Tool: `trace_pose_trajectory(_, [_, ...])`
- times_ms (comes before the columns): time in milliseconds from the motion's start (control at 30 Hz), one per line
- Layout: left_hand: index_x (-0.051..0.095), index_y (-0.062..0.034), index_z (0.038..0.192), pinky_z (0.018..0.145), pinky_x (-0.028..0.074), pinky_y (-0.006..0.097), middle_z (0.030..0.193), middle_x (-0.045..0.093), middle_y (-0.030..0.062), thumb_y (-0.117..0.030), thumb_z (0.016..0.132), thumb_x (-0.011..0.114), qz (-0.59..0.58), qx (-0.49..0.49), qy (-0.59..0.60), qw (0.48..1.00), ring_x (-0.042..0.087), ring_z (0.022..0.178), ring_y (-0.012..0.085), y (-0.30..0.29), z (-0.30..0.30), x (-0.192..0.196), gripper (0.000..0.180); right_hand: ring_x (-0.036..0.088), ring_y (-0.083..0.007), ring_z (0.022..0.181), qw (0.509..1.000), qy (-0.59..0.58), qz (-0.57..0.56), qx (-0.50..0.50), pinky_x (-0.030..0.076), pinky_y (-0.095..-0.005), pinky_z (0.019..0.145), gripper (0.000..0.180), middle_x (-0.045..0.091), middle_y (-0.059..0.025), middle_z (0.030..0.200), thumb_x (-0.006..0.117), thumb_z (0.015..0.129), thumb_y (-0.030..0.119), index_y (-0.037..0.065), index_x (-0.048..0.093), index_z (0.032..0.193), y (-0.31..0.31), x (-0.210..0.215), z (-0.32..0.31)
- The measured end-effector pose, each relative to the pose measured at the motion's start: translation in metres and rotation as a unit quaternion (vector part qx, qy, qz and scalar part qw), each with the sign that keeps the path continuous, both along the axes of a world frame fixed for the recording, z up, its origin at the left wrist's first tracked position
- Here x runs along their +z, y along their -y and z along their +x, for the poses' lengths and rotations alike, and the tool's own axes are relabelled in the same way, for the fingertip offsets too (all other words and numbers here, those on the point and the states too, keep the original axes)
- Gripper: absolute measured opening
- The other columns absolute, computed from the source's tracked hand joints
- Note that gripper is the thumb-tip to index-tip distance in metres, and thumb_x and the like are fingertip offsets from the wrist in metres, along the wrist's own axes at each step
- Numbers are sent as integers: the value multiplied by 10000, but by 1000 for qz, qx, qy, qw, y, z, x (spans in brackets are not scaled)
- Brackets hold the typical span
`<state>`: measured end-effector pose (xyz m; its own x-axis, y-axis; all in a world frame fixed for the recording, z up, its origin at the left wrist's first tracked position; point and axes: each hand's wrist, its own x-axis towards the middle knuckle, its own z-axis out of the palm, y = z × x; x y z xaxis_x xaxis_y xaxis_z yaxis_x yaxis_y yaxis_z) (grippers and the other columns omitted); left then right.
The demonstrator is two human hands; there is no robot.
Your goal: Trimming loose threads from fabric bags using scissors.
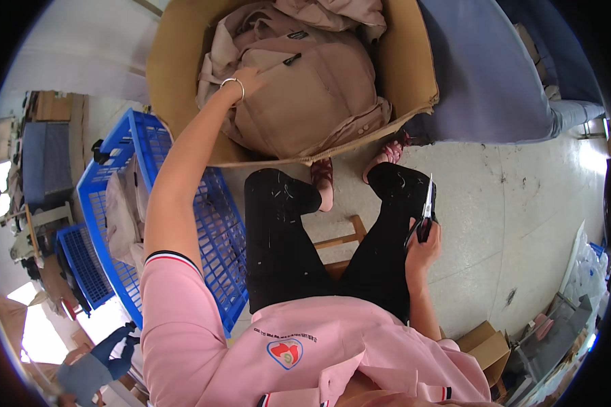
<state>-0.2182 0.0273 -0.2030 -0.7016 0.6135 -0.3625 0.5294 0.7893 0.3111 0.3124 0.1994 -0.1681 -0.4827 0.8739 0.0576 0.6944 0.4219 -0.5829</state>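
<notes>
My left hand point(250, 83), with a bracelet at the wrist, reaches into a large cardboard box point(173, 74). It rests on a beige cloth article point(319, 74), fingers apparently stretched over the fabric. Seams, a dark tab and small round snaps show on the cloth; whether it is a garment or a bag I cannot tell. More beige cloth point(339, 13) is bunched at the box's far side. Beside my right thigh, my right hand point(422, 249) is closed round the dark handles of a pair of scissors point(428, 203), blades pointing away from me.
A blue plastic crate point(91, 197) holding beige cloth point(124, 210) stands at my left. Blue-grey fabric point(485, 68) hangs right of the box. A wooden stool point(346, 237) shows between my legs. Another person point(95, 370) is at lower left; a small carton point(485, 349) lies behind my right side.
</notes>
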Motion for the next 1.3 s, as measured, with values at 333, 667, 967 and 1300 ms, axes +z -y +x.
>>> trace_pose_trajectory(333, [528, -45, 1332, 1029, 443, 404, 1335, 559, 198, -426, 718, 813, -124, 56, -81, 987, 546, 1232, 337, -20, -7, -60, 777, 545, -275, 676, 1000, 14, 18, -6, 444, -350, 603, 263, 523, -103, 819, 770, 810, 124, 24, 542, 892, -4, 9, -9])
trace_pose_trajectory(667, [745, -69, 980, 748, 515, 366, 834, 715, 142, -402, 665, 815, 131, 62, 13, 989, 679, 735, 261, -18, 60, 98, 464, 636, -310, 764, 999, 37, -6, -2, 484, -374, 637, 274, 611, -87, 897, 771, 800, 207, 73, 574, 936, 2, 5, -6])
trace_pose_trajectory(967, [619, 64, 1187, 873, 499, 323, 1101, 674, 116, -162, 839, 753, 580, 284, 42, 762, 639, 981, 193, 97, 173, 277, 437, 606, -287, 701, 998, -36, -37, 26, 469, -367, 622, 261, 593, -98, 836, 757, 821, 221, 40, 584, 896, 4, 4, -2])
trace_pose_trajectory(1300, [623, 12, 1178, 892, 506, 322, 1135, 668, 84, -113, 832, 754, 555, 524, 140, 631, 637, 999, 178, 184, 380, 141, 391, 506, -104, 589, 956, -102, -273, 22, 414, -311, 542, 361, 517, -33, 641, 790, 826, 315, 2, 638, 919, 11, 39, 2])
